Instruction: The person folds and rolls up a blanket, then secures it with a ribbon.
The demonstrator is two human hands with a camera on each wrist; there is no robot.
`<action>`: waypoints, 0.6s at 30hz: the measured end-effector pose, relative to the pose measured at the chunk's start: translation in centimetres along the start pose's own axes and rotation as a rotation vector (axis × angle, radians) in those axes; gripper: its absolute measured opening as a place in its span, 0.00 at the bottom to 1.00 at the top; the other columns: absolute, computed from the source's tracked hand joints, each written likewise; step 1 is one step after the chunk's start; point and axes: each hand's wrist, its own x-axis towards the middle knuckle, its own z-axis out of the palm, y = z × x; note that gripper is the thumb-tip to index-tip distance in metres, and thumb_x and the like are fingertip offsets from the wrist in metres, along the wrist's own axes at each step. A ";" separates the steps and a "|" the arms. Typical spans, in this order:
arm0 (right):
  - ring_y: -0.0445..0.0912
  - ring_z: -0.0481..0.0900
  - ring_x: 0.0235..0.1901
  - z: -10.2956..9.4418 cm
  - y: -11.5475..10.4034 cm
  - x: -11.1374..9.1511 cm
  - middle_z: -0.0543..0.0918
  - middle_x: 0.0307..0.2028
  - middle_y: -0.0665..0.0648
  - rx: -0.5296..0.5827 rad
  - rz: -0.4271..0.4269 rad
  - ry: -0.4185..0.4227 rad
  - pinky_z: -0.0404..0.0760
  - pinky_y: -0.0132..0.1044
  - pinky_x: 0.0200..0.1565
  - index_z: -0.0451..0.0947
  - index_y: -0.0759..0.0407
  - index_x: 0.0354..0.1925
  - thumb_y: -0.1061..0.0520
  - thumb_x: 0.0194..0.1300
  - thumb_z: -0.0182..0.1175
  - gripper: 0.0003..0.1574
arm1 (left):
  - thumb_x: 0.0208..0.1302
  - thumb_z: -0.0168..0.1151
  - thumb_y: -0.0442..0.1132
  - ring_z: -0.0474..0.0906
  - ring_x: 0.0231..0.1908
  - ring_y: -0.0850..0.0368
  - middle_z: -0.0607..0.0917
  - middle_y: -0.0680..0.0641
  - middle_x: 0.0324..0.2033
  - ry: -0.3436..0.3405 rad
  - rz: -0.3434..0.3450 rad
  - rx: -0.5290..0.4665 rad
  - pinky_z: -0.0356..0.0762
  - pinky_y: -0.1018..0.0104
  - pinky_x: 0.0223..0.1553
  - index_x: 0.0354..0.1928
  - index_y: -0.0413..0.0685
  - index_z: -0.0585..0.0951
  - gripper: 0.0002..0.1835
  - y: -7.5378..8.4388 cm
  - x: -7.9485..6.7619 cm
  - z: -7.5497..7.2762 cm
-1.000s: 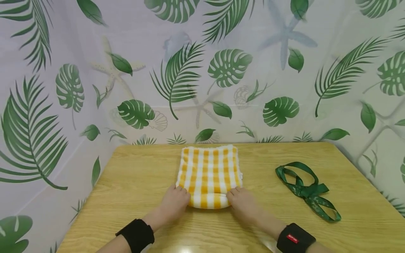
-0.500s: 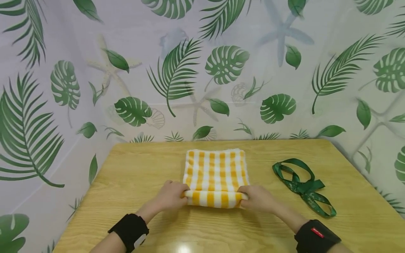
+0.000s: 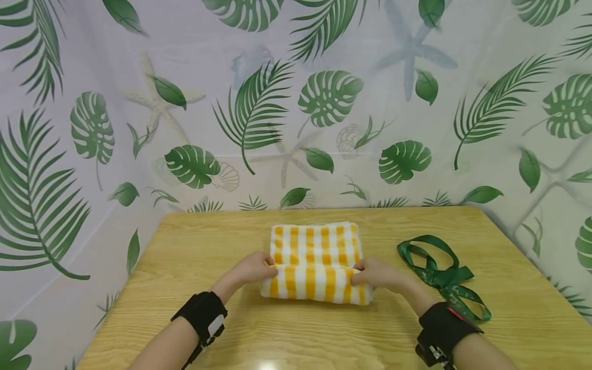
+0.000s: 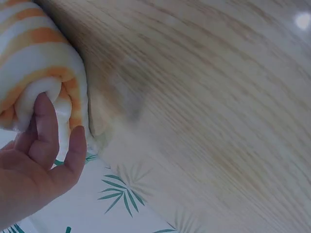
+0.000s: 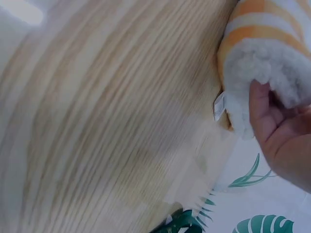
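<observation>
Pinching the left end of the yellow-and-white cloth [image 3: 314,283], my left hand [image 3: 250,268] keeps its fingers bent, one fingertip set into the coiled layers visible in the left wrist view. My right hand [image 3: 379,274] likewise pinches the opposite end, a fingertip against the white fleecy surface; neither hand is spread. Compared with half a second earlier, the near, rolled part is thicker and lies farther over the flat part, of which less remains; I judge the rolling advanced but incomplete. A small white label [image 5: 219,106] projects at the right end. The cloth rests mid-width on the wood-grain tabletop [image 3: 194,246]. To its right, apart from it, lies a looped green ribbon [image 3: 448,278]; behind stands leaf-patterned wall covering [image 3: 199,123].
</observation>
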 end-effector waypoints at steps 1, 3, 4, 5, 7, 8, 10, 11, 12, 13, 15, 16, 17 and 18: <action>0.39 0.53 0.14 0.1 0.0 0.2 0.60 0.13 0.47 0.014 0.030 0.019 0.61 0.34 0.20 0.60 0.54 0.16 0.62 0.56 0.57 0.18 | 0.54 0.58 0.36 0.65 0.24 0.57 0.72 0.49 0.26 0.030 -0.011 0.038 0.63 0.68 0.25 0.32 0.39 0.76 0.07 0.1 0.1 0.2; 0.39 0.57 0.15 0.3 0.1 0.4 0.63 0.14 0.48 0.016 0.087 0.074 0.64 0.34 0.20 0.64 0.55 0.18 0.61 0.54 0.60 0.15 | 0.52 0.59 0.37 0.67 0.24 0.57 0.73 0.49 0.26 0.076 -0.035 0.125 0.64 0.67 0.26 0.32 0.41 0.76 0.07 0.0 0.3 0.6; 0.40 0.59 0.15 0.5 0.0 0.5 0.66 0.15 0.48 0.004 0.103 0.115 0.65 0.33 0.20 0.67 0.56 0.19 0.61 0.53 0.60 0.13 | 0.52 0.60 0.38 0.67 0.24 0.56 0.74 0.49 0.26 0.096 -0.043 0.176 0.65 0.66 0.26 0.32 0.42 0.76 0.07 0.0 0.4 0.8; 0.40 0.61 0.16 0.7 0.0 0.5 0.68 0.16 0.50 -0.011 0.115 0.156 0.66 0.34 0.20 0.69 0.58 0.20 0.61 0.51 0.61 0.10 | 0.51 0.60 0.39 0.68 0.24 0.56 0.75 0.49 0.26 0.120 -0.038 0.229 0.66 0.65 0.26 0.32 0.43 0.76 0.08 0.0 0.4 1.1; 0.42 0.60 0.16 1.4 -0.1 0.5 0.67 0.17 0.52 -0.068 0.116 0.251 0.63 0.33 0.21 0.68 0.60 0.22 0.62 0.48 0.61 0.10 | 0.53 0.61 0.41 0.71 0.28 0.55 0.76 0.50 0.28 0.171 0.009 0.352 0.68 0.60 0.31 0.33 0.45 0.76 0.09 0.1 0.2 1.5; 0.42 0.61 0.18 1.8 -0.2 0.4 0.67 0.19 0.52 -0.126 0.090 0.301 0.63 0.33 0.21 0.69 0.61 0.24 0.63 0.47 0.61 0.09 | 0.53 0.62 0.42 0.70 0.29 0.54 0.76 0.50 0.29 0.199 0.054 0.411 0.68 0.58 0.34 0.33 0.46 0.76 0.09 0.1 0.1 1.8; 0.43 0.63 0.21 2.5 -0.2 0.3 0.69 0.23 0.54 -0.282 -0.014 0.410 0.64 0.33 0.23 0.69 0.62 0.27 0.65 0.46 0.62 0.10 | 0.56 0.62 0.42 0.70 0.32 0.53 0.74 0.51 0.28 0.265 0.180 0.557 0.66 0.56 0.37 0.30 0.49 0.75 0.07 0.1 -0.1 2.2; 0.45 0.64 0.22 2.9 -0.1 0.3 0.69 0.24 0.55 -0.374 -0.115 0.459 0.65 0.34 0.24 0.69 0.63 0.28 0.66 0.46 0.62 0.11 | 0.57 0.62 0.42 0.69 0.32 0.53 0.73 0.51 0.28 0.304 0.257 0.633 0.65 0.56 0.38 0.29 0.49 0.75 0.07 0.1 -0.2 2.3; 0.46 0.66 0.23 3.2 0.1 0.4 0.70 0.25 0.56 -0.478 -0.230 0.512 0.67 0.35 0.24 0.70 0.63 0.29 0.68 0.45 0.63 0.12 | 0.58 0.62 0.42 0.69 0.32 0.53 0.73 0.51 0.27 0.340 0.335 0.707 0.64 0.56 0.39 0.27 0.50 0.76 0.07 0.1 -0.3 2.5; 0.46 0.66 0.23 3.4 0.3 0.5 0.70 0.25 0.55 -0.591 -0.352 0.567 0.68 0.35 0.25 0.70 0.62 0.28 0.70 0.43 0.65 0.14 | 0.59 0.63 0.41 0.68 0.31 0.54 0.72 0.52 0.26 0.374 0.411 0.775 0.63 0.58 0.38 0.25 0.50 0.77 0.07 0.1 -0.2 2.7; 0.47 0.69 0.24 3.6 0.7 0.5 0.72 0.26 0.55 -0.764 -0.589 0.653 0.71 0.36 0.27 0.72 0.62 0.26 0.72 0.40 0.68 0.16 | 0.58 0.63 0.39 0.67 0.28 0.56 0.72 0.52 0.22 0.433 0.531 0.892 0.62 0.62 0.35 0.22 0.50 0.78 0.09 0.1 -0.2 2.9; 0.47 0.71 0.25 3.7 1.0 0.5 0.73 0.26 0.56 -0.825 -0.690 0.678 0.72 0.36 0.28 0.73 0.62 0.26 0.73 0.39 0.68 0.16 | 0.58 0.63 0.38 0.67 0.26 0.56 0.73 0.52 0.21 0.445 0.573 0.928 0.61 0.63 0.34 0.20 0.50 0.78 0.09 0.0 -0.3 3.0; 0.48 0.73 0.26 3.6 1.3 0.4 0.74 0.26 0.56 -0.869 -0.770 0.682 0.74 0.37 0.29 0.74 0.63 0.25 0.73 0.41 0.68 0.13 | 0.57 0.63 0.37 0.67 0.26 0.57 0.73 0.53 0.20 0.452 0.604 0.955 0.61 0.63 0.34 0.20 0.50 0.78 0.09 0.1 -0.4 3.1; 0.47 0.74 0.27 3.6 1.5 0.3 0.75 0.27 0.55 -0.894 -0.813 0.673 0.74 0.36 0.29 0.75 0.63 0.26 0.71 0.42 0.68 0.12 | 0.57 0.62 0.37 0.67 0.25 0.57 0.73 0.53 0.19 0.450 0.626 0.974 0.60 0.64 0.33 0.18 0.50 0.78 0.11 0.0 -0.5 3.2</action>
